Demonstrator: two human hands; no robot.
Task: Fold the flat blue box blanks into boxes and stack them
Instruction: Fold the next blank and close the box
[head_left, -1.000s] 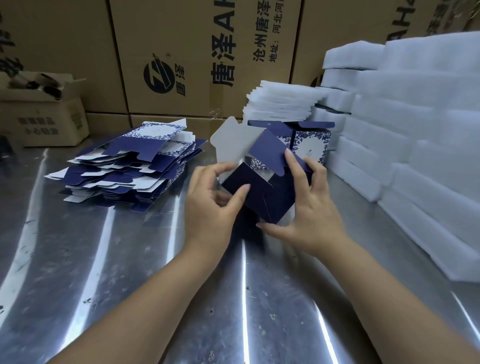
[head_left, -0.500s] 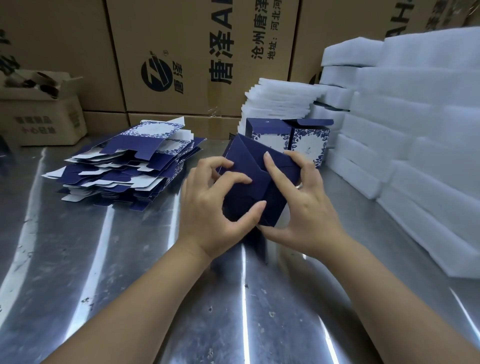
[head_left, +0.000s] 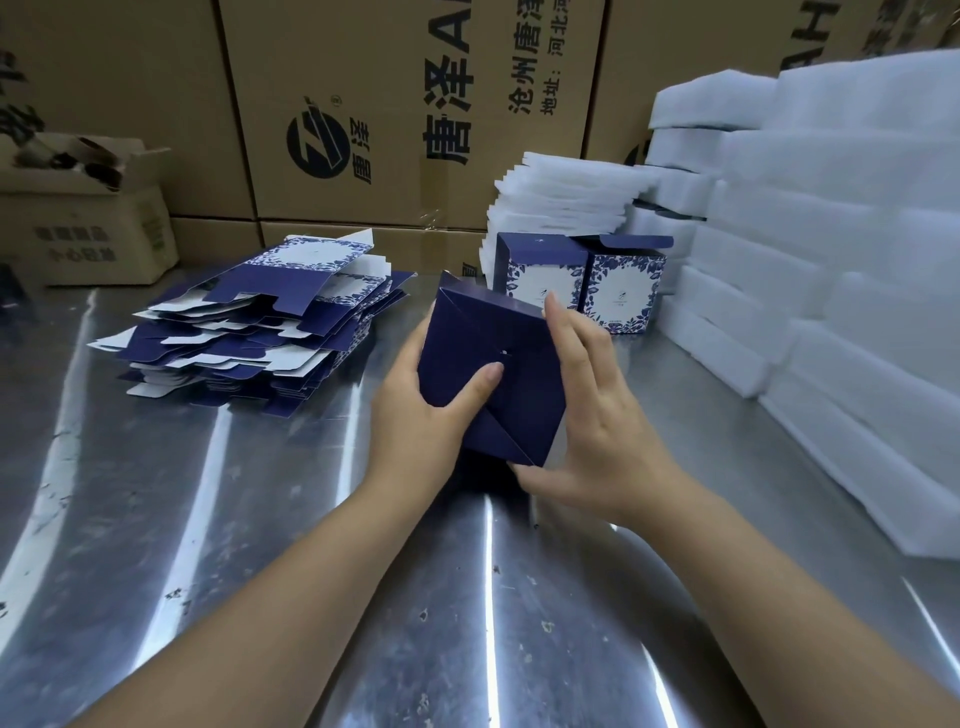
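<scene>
At far left we see a small open carton (head_left: 88, 228) resting at the back edge of the metal table (head_left: 260, 545). Just to its right lies the pile of flat blue box blanks (head_left: 260, 332), loosely fanned, the topmost blank showing a white floral panel. Behind the pile stands a wall of large printed cartons (head_left: 405, 104).

At centre we see the blue box (head_left: 493, 374) being formed, held above the table with its plain dark bottom turned toward the camera, the closed flaps meeting in diagonal seams. The left hand (head_left: 421, 415) is wrapped about the box's left side, its thumb pressed flat on the bottom flaps near their centre. The right hand (head_left: 597, 415) clasps the right side, fingers extended along the upper right edge and thumb lying under the lower corner. Both hands are thus partly closed on the same box.

Just behind the right hand, two finished boxes (head_left: 582, 286) stand upright and touching on the table, their white-and-floral faces toward us. Behind them we see a stack of thin white foam sheets (head_left: 566, 197), and at far right tall stacks of thick white foam blocks (head_left: 831, 260).
</scene>
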